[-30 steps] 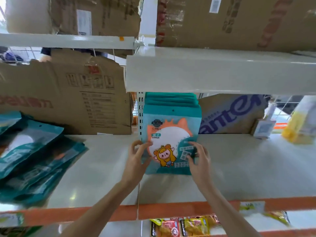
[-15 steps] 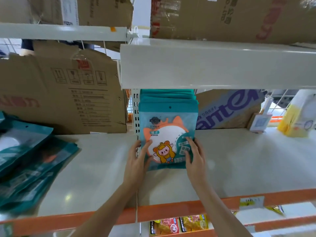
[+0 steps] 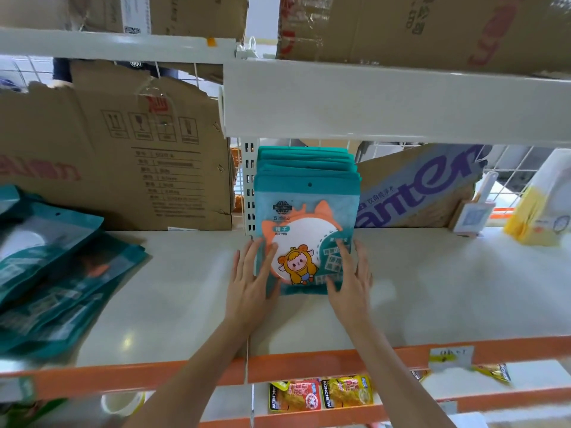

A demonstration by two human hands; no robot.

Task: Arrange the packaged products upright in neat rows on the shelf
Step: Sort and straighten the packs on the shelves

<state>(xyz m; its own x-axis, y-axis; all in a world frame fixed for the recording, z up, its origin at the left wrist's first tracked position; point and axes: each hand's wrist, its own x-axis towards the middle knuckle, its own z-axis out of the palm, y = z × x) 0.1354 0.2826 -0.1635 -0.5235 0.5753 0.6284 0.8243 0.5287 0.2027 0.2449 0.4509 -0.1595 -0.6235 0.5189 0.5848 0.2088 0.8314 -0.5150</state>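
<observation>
Shelf, teal "MIRROR" packs, "KONCHEW" snacks

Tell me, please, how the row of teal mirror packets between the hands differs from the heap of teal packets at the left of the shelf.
The row of mirror packets stands upright, fronts facing out; the heap of packets lies flat and slanted, overlapping.
The row is squared up in the middle of the shelf, with the left hand and right hand flat against its sides; nobody touches the heap.
Both appear to be the same teal packaging.
</observation>
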